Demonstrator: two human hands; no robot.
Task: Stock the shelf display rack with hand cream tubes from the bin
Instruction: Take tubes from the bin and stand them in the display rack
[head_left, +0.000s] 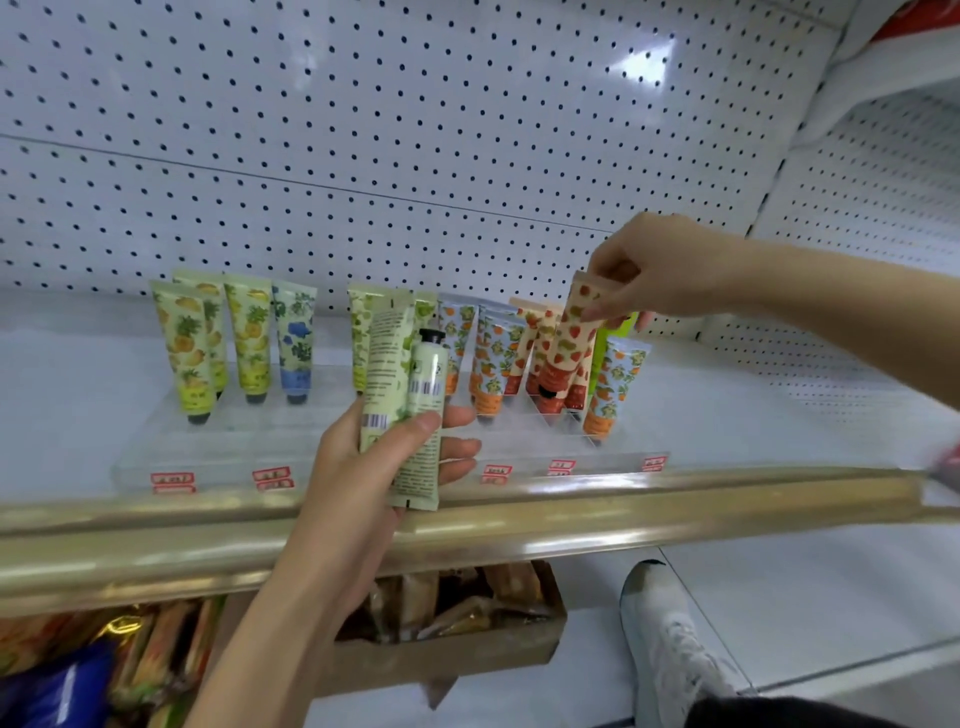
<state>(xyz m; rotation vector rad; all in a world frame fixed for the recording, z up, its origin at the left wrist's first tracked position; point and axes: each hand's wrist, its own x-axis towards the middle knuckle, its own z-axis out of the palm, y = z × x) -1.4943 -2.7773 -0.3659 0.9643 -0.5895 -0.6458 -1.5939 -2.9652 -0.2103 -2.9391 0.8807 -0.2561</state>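
Note:
A clear acrylic display rack (311, 447) stands on the white shelf with hand cream tubes upright in its slots: yellow pineapple tubes (189, 353) at the left, a blue flower tube (296, 345), green tubes, orange-fruit tubes (493, 358). My left hand (379, 467) is in front of the rack's middle, shut on two pale green tubes (408, 395), one cap up. My right hand (660, 275) pinches the top of a strawberry-print tube (571, 338), which sits among other strawberry tubes at the rack's right. A bright green tube is partly hidden behind it.
Red price labels (272, 478) line the rack's front. A gold shelf rail (571, 514) runs across below. Under the shelf sits a cardboard box (467, 639) of wrapped goods, with colourful packets (78, 670) at the lower left. My white shoe (665, 639) stands on the floor.

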